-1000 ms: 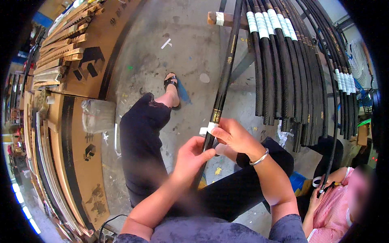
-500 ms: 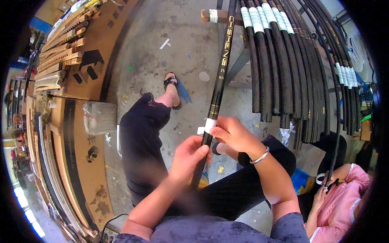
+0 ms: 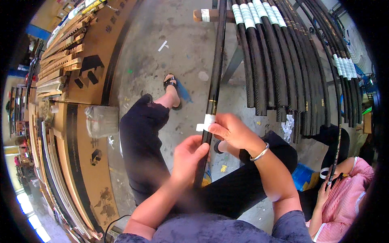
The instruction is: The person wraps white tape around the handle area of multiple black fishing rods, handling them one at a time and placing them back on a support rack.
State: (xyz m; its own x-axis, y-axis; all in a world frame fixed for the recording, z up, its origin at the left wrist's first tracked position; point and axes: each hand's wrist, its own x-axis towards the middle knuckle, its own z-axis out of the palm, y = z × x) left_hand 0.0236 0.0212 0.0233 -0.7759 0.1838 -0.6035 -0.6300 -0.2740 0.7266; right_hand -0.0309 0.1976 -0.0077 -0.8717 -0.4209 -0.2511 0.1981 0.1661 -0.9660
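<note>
A black fishing rod (image 3: 216, 60) with a thin gold ring slants up and away between my knees. White tape (image 3: 209, 121) goes around it as a band, and a short flap sticks out to the left. My left hand (image 3: 188, 156) grips the rod just below the band, thumb along its top. At the band, my right hand (image 3: 235, 131) is closed from the right side, its thumb pressed on the taped part. The fingers behind the rod are partly hidden. A silver bangle (image 3: 260, 152) is on my right wrist.
Several black rods with white-taped bands (image 3: 267, 60) lie on a metal rack at the right. Below them sits a person in a striped top (image 3: 344, 198), holding another rod. Cardboard boxes (image 3: 91, 162) and wooden strips (image 3: 60, 60) stand on the left.
The rod has turned about its length, so its gold lettering no longer shows. The tape flap at the left shows more. Both hands stay in nearly the same place.
</note>
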